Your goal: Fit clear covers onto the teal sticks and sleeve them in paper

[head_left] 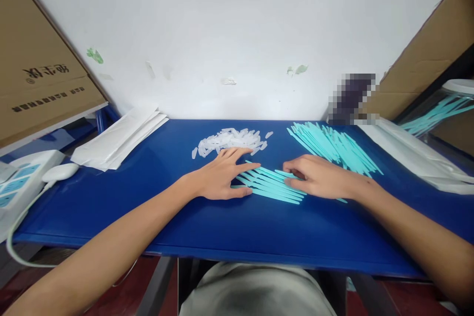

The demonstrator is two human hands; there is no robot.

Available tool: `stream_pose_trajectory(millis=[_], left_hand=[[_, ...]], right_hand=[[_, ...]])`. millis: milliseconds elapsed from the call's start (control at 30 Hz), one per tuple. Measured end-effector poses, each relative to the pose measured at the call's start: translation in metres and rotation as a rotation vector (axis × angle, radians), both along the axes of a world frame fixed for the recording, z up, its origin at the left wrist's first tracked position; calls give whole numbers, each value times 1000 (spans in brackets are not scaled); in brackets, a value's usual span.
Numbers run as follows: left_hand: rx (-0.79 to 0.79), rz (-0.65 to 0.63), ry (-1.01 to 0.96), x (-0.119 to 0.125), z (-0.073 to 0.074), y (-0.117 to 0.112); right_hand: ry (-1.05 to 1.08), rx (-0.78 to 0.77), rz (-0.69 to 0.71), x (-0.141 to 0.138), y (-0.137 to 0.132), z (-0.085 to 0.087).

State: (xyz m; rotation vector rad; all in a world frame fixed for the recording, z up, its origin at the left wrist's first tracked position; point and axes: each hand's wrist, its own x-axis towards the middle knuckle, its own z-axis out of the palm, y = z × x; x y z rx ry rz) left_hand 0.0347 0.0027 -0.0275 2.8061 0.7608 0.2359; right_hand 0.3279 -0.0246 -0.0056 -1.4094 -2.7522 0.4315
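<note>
Because the small row of teal sticks lies side by side in the middle of the blue surface, both hands can get at it at once, one at each end. The left hand lies flat, palm down. Its fingers are straight and spread apart, and the tips and the thumb touch the left ends of the sticks. It grips nothing; it seems to press on the ends, maybe so that they stay in line.

The right hand rests on the other end of the row. Its fingers are bent and close together over the sticks. The hand hides the tips, so one cannot tell if they pinch a stick or just lie on top.

The other things sit farther back, where an arm can likely get to them. A big pile of teal sticks lies just behind the right hand. A heap of small clear caps lies just behind the left hand, close to its fingertips. White bags are stacked at the far left, well apart from the hands, and more white bags lie at the right. A clear tub at the far right has more teal sticks in it. A white power strip sits at the left edge.
</note>
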Motion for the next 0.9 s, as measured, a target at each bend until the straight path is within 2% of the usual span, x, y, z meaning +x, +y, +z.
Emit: stream_pose_trajectory(millis=[133, 233, 333, 400, 500, 567, 700, 800, 900], left_hand=[[-39, 14, 28, 0, 1, 0], [-38, 8, 23, 0, 1, 1], [-37, -7, -6, 0, 0, 0], [-41, -14, -20, 0, 0, 0], [-30, -13, -42, -1, 2, -1], [-5, -19, -55, 0, 2, -1], [27, 25, -78, 4, -2, -1], [-17, 100, -74, 8, -6, -1], [-60, 97, -52, 9, -7, -2]], right_hand=[[-2, 32, -6, 3, 5, -4], [-23, 110, -73, 4, 9, -9], [70, 162, -142, 2, 13, -14], [141, 193, -170, 1, 13, -13], [139, 231, -233, 1, 12, -9], [108, 231, -256, 2, 10, -5], [81, 144, -206, -1, 7, -4], [70, 82, -189, -2, 7, -5], [59, 102, -169, -1, 8, -7]])
